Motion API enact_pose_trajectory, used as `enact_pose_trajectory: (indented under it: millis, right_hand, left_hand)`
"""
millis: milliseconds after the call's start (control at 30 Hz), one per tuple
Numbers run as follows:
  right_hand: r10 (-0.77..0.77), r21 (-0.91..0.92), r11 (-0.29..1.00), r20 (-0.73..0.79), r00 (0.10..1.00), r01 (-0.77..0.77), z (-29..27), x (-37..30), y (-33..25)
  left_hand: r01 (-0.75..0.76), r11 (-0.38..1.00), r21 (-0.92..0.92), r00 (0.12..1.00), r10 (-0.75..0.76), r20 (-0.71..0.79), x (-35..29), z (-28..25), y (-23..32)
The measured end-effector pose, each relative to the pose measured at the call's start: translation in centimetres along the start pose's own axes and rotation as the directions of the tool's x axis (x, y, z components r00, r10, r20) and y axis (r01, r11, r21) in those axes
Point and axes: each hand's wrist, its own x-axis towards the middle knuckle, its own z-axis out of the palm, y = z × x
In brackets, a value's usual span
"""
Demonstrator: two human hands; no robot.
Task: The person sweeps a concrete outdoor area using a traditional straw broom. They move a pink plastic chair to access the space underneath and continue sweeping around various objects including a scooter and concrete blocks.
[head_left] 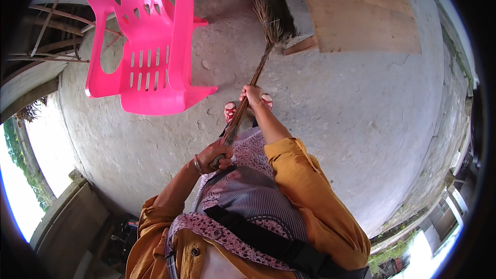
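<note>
Broom handle (238, 116) — partly hidden by fingers (226, 150), pink chair (144, 34) — cropped above, wooden board (361, 13) likewise

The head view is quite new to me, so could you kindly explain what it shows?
Certainly. There is no robot here: a wide fisheye camera on a person's head looks down, which is why straight edges bend near the rim. The left hand has its fingers round the near end of a broom, and the right hand holds its handle farther along. The bristles point away from the wearer, near a wooden board. On the grey floor stands a pink plastic chair, left of the broom.
</note>
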Motion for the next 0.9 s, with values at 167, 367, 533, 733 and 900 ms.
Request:
enact_pose_trajectory:
  millis: [167,367,533,733,900]
  right_hand:
    - [0.123,0.265,0.951,0.154,0.98,-0.161,1.6,-2.7,3.9]
    - [-0.07,0.082,0.995,0.115,0.991,0.061,3.3,-6.0,-1.6]
    - [-0.05,0.014,0.999,0.024,0.998,0.049,-0.5,1.1,-4.5]
    - [0.073,-0.02,0.997,0.022,0.997,-0.073,-1.9,-0.6,3.9]
    - [0.027,0.189,0.981,0.081,0.996,-0.042,2.4,-8.7,2.6]
  left_hand:
    - [0.015,0.952,0.306,0.996,0.011,-0.084,-5.8,1.1,0.1]
    - [-0.027,0.986,0.163,1.0,0.029,-0.011,-5.3,3.1,-0.1]
    - [-0.027,0.993,-0.119,1.0,0.025,-0.012,2.8,2.1,-0.1]
    - [0.058,0.997,0.045,0.997,-0.056,-0.055,-0.9,-0.9,-3.8]
    - [0.056,0.935,0.351,0.992,-0.012,-0.127,-7.7,2.0,-2.3]
